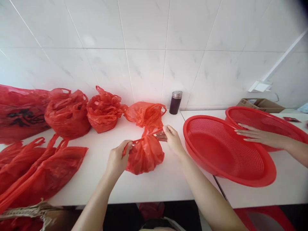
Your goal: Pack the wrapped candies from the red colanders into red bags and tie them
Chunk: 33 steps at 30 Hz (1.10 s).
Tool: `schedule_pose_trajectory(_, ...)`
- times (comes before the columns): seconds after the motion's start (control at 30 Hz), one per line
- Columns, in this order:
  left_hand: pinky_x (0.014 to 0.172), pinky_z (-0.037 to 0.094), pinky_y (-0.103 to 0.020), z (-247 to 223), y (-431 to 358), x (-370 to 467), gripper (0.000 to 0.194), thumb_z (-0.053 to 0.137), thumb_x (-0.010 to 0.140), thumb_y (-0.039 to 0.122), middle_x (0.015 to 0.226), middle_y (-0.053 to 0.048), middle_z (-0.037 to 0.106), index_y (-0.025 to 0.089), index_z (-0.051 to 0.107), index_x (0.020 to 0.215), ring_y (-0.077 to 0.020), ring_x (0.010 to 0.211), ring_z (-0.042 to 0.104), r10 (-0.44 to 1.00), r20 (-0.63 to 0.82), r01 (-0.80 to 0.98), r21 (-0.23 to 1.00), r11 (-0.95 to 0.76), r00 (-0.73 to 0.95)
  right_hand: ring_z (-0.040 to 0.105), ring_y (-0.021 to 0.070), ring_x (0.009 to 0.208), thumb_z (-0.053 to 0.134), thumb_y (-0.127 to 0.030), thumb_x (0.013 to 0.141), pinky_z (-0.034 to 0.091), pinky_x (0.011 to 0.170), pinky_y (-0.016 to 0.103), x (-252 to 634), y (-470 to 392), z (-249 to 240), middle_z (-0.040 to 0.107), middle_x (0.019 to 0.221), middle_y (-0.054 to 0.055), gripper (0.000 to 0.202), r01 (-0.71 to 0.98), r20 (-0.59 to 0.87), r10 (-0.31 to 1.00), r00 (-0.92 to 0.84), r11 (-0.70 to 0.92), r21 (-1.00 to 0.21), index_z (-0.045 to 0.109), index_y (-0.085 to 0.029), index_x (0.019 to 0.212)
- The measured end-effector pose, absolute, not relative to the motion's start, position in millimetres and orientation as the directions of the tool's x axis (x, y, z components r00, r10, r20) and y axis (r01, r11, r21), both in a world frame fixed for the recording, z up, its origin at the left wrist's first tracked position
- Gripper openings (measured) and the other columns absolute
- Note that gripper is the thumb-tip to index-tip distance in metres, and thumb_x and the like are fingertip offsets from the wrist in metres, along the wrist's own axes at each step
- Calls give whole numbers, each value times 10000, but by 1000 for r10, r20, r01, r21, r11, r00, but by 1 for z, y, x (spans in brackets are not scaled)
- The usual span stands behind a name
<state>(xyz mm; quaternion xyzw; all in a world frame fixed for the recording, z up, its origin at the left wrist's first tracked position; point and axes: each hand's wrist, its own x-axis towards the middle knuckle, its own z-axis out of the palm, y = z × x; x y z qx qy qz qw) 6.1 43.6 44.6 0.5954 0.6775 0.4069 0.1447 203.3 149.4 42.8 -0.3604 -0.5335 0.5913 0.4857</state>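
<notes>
A filled red plastic bag (pixel 147 155) sits on the white table in front of me, gathered at its neck. My left hand (pixel 119 157) is closed on a twisted strip of the bag at its left side. On the right side of the neck, my right hand (pixel 170 138) pinches the other end between thumb and fingers. Just behind, touching the gathered neck, lies a crumpled red bag (pixel 144 114) with a loop handle.
Red bags (pixel 66 115) fill the left side. A dark thermos (pixel 175 102) stands by the wall. Two red baskets (pixel 216 154) are at the right, with another person's hand (pixel 262 134) on them. An open cardboard box (pixel 262 104) is behind; another (pixel 57 219) is at lower left.
</notes>
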Motion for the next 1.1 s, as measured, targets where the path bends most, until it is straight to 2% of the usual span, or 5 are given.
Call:
schedule_pose_trajectory(0.17, 787, 505, -285, 3, 37, 29, 356, 312, 968, 469, 915, -52, 698, 222, 562, 913, -191, 893, 663, 807, 316, 540, 841, 5, -500, 674, 188, 789, 345, -518, 952, 516, 734, 316, 188, 144, 3, 653, 841, 24, 301, 45, 192, 980, -61, 195, -980, 414, -239, 859)
schedule_pose_trajectory(0.4, 716, 441, -275, -20, 61, 37, 317, 242, 990, 405, 867, -32, 662, 237, 510, 970, -174, 768, 621, 786, 306, 648, 746, 152, -537, 675, 209, 776, 360, -432, 974, 417, 639, 268, 169, 136, -26, 696, 854, 39, 222, 638, 302, 929, -213, 366, -677, 431, -225, 1013)
schedule_pose_trajectory(0.57, 591, 337, -270, -29, 76, 9, 297, 304, 969, 343, 677, -11, 640, 260, 584, 1021, -191, 614, 582, 869, 213, 775, 576, 258, -448, 640, 182, 674, 335, -447, 987, 350, 583, 251, 193, 161, -34, 666, 773, -9, 228, 724, 255, 950, -180, 303, -620, 433, -242, 976)
schedule_pose_trajectory(0.8, 592, 351, -304, -39, 102, 4, 365, 311, 960, 397, 889, -104, 733, 267, 637, 1063, -254, 737, 651, 915, 72, 854, 394, 339, -397, 620, 197, 642, 465, -348, 946, 273, 543, 264, 189, 179, -52, 655, 709, 16, 129, 847, 143, 971, -192, 238, -476, 478, -226, 984)
schedule_pose_trajectory(1.1, 647, 392, -320, -42, 109, 1, 362, 309, 959, 403, 947, -116, 722, 225, 618, 1023, -255, 789, 654, 914, 52, 852, 386, 354, -403, 635, 203, 692, 428, -358, 968, 311, 589, 274, 183, 189, -59, 668, 750, 51, 206, 860, 167, 976, -138, 202, -468, 506, -198, 1071)
